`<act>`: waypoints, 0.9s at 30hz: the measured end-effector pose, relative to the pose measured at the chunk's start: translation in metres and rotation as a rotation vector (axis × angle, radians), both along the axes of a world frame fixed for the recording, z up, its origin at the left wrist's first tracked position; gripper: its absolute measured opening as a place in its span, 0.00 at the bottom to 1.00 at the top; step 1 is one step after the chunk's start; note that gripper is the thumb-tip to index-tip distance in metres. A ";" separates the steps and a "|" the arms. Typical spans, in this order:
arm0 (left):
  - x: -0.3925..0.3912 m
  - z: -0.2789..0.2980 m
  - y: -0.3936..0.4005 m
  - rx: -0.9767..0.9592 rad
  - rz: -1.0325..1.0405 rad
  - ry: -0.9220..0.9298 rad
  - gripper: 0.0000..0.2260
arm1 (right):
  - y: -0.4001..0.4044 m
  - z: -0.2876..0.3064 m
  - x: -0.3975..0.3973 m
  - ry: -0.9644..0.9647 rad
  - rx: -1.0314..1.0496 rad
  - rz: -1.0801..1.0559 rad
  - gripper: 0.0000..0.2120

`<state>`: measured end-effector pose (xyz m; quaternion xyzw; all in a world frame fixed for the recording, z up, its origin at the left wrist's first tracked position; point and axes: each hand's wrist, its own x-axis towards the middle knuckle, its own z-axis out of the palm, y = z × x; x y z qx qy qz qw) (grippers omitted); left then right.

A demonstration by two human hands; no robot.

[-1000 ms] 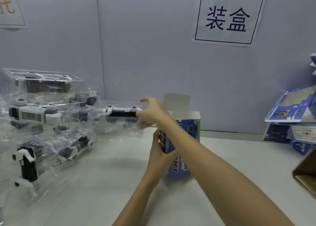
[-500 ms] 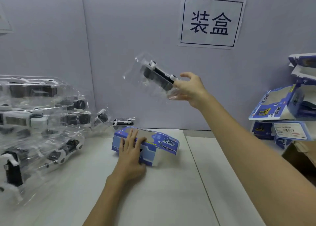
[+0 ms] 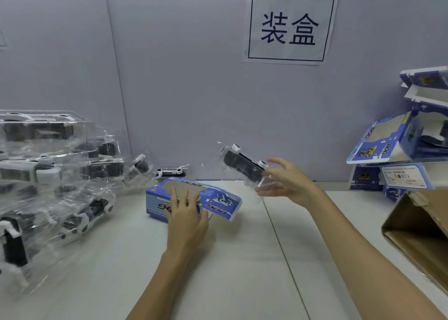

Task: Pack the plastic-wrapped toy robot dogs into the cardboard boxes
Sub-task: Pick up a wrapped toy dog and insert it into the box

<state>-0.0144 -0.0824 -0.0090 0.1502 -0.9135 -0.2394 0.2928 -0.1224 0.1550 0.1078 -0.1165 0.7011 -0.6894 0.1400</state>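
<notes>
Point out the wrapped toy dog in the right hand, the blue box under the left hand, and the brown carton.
wrapped toy dog (image 3: 241, 165), head view, on its black body.
blue box (image 3: 218, 198), head view, on its printed top face.
brown carton (image 3: 412, 225), head view, on its near outer wall.

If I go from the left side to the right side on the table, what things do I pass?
Pile of wrapped toy dogs → blue box under the left hand → wrapped toy dog held in the right hand → stack of blue boxes → brown carton.
</notes>
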 end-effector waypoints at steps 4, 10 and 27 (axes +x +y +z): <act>0.005 0.006 0.000 0.136 0.049 0.161 0.17 | 0.031 -0.032 0.004 -0.071 -0.001 0.319 0.16; 0.005 0.019 0.002 0.408 0.078 0.322 0.11 | 0.055 -0.075 0.005 -0.138 0.078 0.584 0.27; 0.017 0.028 -0.010 0.120 0.045 0.446 0.11 | 0.029 -0.075 -0.002 0.127 0.237 0.174 0.18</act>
